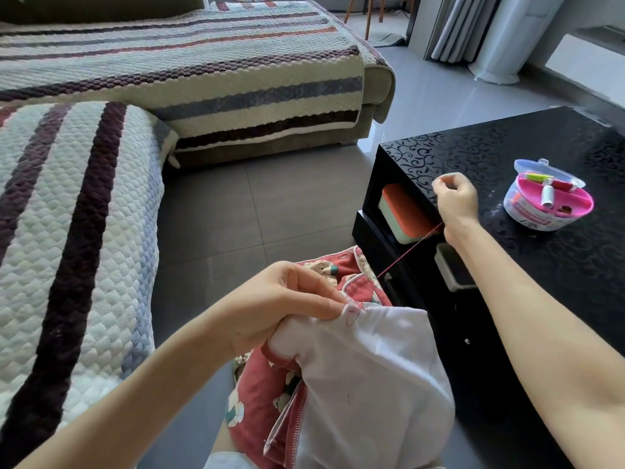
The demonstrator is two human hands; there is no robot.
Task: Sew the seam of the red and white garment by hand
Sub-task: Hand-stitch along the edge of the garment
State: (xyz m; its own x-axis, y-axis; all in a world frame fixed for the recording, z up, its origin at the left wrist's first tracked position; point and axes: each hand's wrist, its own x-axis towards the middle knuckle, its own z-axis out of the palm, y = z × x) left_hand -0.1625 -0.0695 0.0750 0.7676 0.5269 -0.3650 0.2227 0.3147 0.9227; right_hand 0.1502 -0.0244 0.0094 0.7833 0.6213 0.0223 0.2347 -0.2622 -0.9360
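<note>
Hand-sewing, thread held taut. The left hand is pinching the garment at its seam, fingers curled tightly on the fold, probably to steady the cloth against the pull. The right hand, raised over the black table, is pinching the far end of the red thread between thumb and forefinger. The needle is too small to make out. The garment is lying in the lap, with white lining outward, red printed cloth beneath and white piping edging it. A sewing box is standing nearby.

We see a striped sofa cover, a black patterned table with a round sewing box on top, and an orange-lidded box on its shelf.
</note>
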